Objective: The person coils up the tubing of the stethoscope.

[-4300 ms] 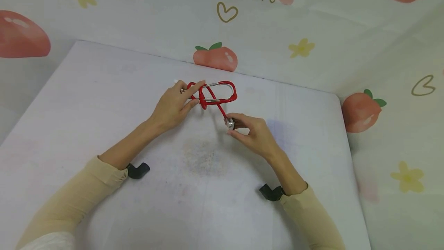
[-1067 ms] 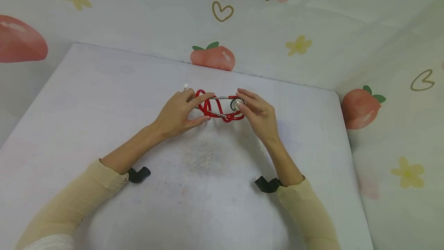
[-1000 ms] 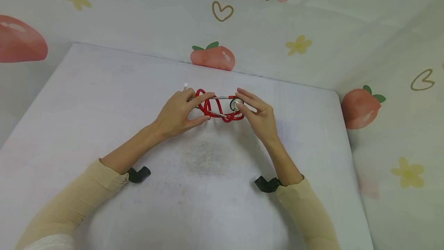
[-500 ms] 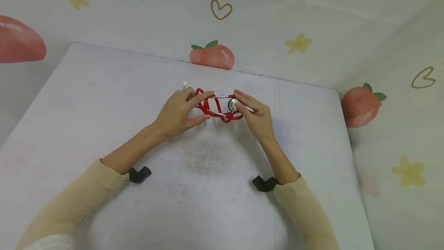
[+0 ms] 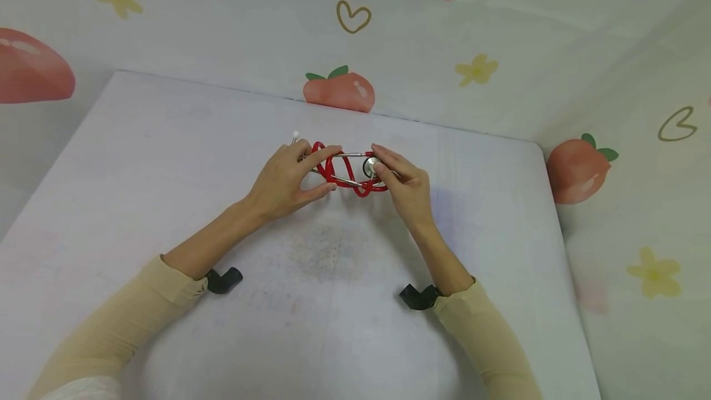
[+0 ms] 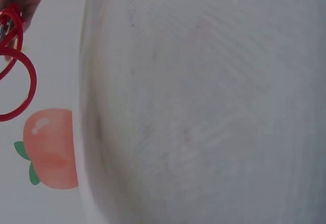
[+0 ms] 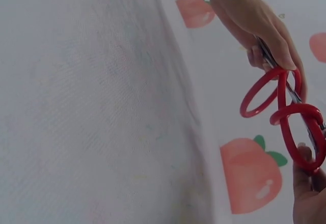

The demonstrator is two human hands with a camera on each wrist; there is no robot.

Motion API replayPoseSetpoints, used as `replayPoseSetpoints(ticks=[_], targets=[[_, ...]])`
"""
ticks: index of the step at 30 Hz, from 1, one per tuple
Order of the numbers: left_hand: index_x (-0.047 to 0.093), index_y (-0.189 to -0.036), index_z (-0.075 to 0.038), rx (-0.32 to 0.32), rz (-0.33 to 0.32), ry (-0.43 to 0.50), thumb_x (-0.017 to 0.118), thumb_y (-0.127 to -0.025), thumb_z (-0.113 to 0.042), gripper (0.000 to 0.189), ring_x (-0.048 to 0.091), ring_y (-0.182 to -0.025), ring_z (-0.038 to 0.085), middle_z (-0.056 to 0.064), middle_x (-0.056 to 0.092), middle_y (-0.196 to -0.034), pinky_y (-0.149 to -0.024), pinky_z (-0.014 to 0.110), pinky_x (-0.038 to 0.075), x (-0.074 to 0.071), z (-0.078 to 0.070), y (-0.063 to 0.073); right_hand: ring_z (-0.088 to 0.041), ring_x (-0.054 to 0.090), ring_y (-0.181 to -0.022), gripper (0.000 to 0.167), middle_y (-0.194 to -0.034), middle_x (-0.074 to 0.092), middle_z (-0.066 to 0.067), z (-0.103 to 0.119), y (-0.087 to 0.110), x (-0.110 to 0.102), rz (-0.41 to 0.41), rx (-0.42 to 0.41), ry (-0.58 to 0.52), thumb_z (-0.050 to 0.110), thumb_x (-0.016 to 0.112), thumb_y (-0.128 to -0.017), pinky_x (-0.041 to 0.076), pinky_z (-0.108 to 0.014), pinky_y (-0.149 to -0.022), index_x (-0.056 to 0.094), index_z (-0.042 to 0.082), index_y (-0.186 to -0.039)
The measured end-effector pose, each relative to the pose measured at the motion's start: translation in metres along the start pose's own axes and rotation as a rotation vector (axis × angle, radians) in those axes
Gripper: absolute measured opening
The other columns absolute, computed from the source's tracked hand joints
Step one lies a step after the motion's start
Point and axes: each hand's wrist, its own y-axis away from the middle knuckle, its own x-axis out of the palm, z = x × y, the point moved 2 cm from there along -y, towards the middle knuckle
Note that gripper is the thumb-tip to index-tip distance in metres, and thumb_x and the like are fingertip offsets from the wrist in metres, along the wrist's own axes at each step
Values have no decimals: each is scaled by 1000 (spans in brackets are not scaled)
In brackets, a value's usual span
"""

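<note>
A stethoscope with red tubing (image 5: 351, 168) is held up above the table, its tubing looped around its two metal ear tubes. My left hand (image 5: 280, 181) grips the ear-tube end, thumb and forefinger stretched along either side of the bundle. Past its knuckles pokes a white ear tip (image 5: 295, 134). At the other end, my right hand (image 5: 411, 193) pinches the round silver chest piece (image 5: 370, 167), thumb on its face. Red loops (image 7: 282, 91) hang between both hands in the right wrist view. The left wrist view catches only part of the tubing (image 6: 32, 81) at its edge.
Below the hands spreads a white-covered table (image 5: 328, 338) with faint stains. Behind it and to the right stands a backdrop (image 5: 250, 29) printed with peaches and flowers. A black bent piece (image 5: 224, 280) juts from the left cuff, another (image 5: 419, 297) from the right cuff.
Over the earlier seconds the right hand brought the chest piece up from below the bundle to its right end, adding a loop of tubing. Lately that hand shifts slightly left.
</note>
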Motion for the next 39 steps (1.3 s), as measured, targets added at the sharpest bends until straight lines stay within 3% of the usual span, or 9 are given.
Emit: replayPoseSetpoints(ticks=[7,14,23,31,39], targets=[[54,-142,-22,2,-10,-3,81,-82,-38,68,43,-75,19,8,49,-90,-66,34,37,1,1,0,-23,61,-118,23,-126,64,-23,-2,1,-2,-45,13,-9,-2,67,-92,53,-29,-91,69,-11,-113],[55,-141,-20,-16,-14,16,82,-81,-37,68,43,-75,18,8,49,-90,-66,34,37,0,1,0,-23,65,-109,19,-122,66,-22,-4,1,-1,-36,-9,-26,-4,67,-91,55,-27,-83,70,-15,-106],[55,-141,-19,-19,-18,28,81,-81,-37,67,44,-75,19,8,50,-91,-66,34,37,-1,3,1,-24,63,-113,19,-122,64,-25,-2,0,1,-23,-54,-2,-7,68,-89,52,-34,-92,70,-13,-107],[54,-142,-21,-32,15,13,80,-82,-40,68,44,-75,19,7,49,-91,-66,33,37,0,4,2,-23,62,-114,20,-122,65,-22,-2,1,0,-21,-59,41,-7,66,-90,53,-33,-92,70,-13,-108],[52,-144,-22,-43,44,49,81,-82,-40,71,46,-77,18,8,50,-93,-66,32,39,-1,6,2,-30,66,-102,28,-122,65,-23,0,0,-2,10,-72,60,-8,66,-90,54,-32,-89,66,-12,-117]])
